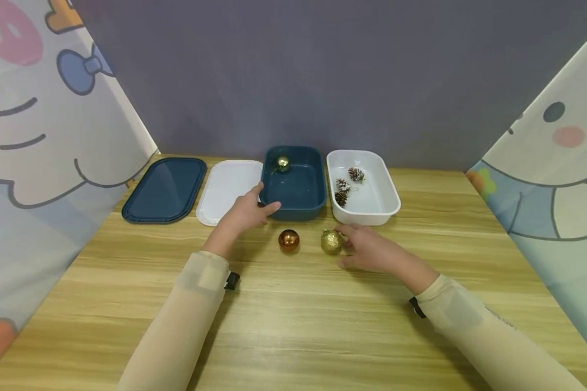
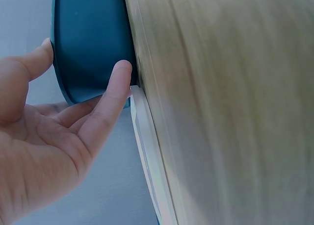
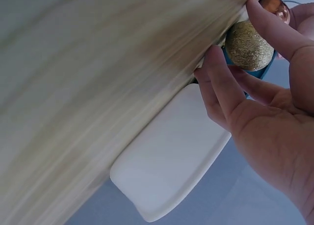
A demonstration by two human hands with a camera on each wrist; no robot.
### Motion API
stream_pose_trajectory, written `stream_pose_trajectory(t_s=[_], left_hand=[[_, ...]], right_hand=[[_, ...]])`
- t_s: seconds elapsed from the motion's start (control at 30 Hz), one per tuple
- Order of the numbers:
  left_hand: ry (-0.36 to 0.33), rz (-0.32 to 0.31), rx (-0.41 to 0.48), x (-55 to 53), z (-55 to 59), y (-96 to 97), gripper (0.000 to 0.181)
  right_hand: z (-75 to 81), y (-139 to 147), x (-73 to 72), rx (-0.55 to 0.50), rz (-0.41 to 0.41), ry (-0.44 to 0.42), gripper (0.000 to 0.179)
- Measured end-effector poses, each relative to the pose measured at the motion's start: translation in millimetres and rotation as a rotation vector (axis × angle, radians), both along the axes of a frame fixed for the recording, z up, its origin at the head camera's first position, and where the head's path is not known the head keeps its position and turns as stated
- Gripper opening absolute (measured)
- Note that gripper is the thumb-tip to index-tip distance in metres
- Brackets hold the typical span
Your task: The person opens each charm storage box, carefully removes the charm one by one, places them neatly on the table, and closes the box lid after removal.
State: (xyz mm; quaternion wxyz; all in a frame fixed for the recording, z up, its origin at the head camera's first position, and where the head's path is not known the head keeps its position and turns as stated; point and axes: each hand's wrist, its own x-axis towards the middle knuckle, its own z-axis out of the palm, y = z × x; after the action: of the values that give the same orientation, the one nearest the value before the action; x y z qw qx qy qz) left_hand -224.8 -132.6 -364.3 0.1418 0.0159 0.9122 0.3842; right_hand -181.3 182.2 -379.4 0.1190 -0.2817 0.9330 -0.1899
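Gold ball (image 1: 331, 242) apparently being reached for, right hand (image 1: 372, 250) parted around it, ungripped; tub (image 1: 297, 214) touched by spread left hand (image 1: 246, 212); pinch likely needed.

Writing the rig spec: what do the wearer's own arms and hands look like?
The left beige fabric sleeve and matching right sleeve are long, ending at the wrists, each with a greyish patch near the cuff and a small black block at its inner side. The left hand and right hand: bare, no gloves. No cables visible.
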Motion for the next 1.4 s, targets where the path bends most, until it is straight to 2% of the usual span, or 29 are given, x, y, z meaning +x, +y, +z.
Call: stream_pose_trajectory(t_s=[0.2, 0.33, 0.47, 0.6, 0.67, 0.77, 0.9, 1.0, 1.13, 1.3, 1.4], left_hand=[[-0.001, 0.001, 0.005, -1.4, -4.1, -3.7, 0.095], [0.003, 0.004, 0.021, -1.5, -3.7, -4.1, 0.095], [0.008, 0.006, 0.046, -0.6, -1.9, -4.2, 0.094], [0.023, 0.008, 0.058, -0.1, -0.3, -4.8, 0.093], [0.024, 0.007, 0.059, -0.7, -0.3, -5.2, 0.093], [0.014, 0.005, 0.056, -1.9, -1.4, -5.2, 0.094], [-0.001, 0.003, 0.053, -3.4, -3.2, -5.6, 0.094], [-0.002, 0.005, 0.044, -4.7, -4.4, -7.6, 0.095], [-0.006, 0.011, 0.037, -5.6, -5.0, -8.8, 0.095], [-0.002, 0.001, 0.043, -6.6, -4.6, -7.0, 0.095], [-0.004, -0.001, 0.035, -6.2, -4.0, -6.5, 0.095]], right_hand=[[-1.4, -3, -3.7, 0.035, -0.007, -0.029, 0.085], [6.6, -3, -6.5, 0.049, 0.016, -0.066, 0.086], [27.8, -3, -11.4, 0.066, 0.047, -0.155, 0.087], [65.2, -8, -23.5, 0.114, 0.061, -0.214, 0.076], [86.8, -13, -34.3, 0.140, 0.065, -0.201, 0.069], [114.9, -22, -59.3, 0.176, 0.062, -0.154, 0.067], [135.1, -37, -103.9, 0.207, 0.017, -0.108, 0.065], [133.0, -53, -136.5, 0.141, -0.043, -0.173, 0.067], [119.0, -81, -168.3, -0.002, -0.147, -0.283, 0.070], [108.7, -116, -192.5, -0.168, -0.282, -0.360, 0.073], [105.9, -134, -200.8, -0.216, -0.334, -0.372, 0.072]])
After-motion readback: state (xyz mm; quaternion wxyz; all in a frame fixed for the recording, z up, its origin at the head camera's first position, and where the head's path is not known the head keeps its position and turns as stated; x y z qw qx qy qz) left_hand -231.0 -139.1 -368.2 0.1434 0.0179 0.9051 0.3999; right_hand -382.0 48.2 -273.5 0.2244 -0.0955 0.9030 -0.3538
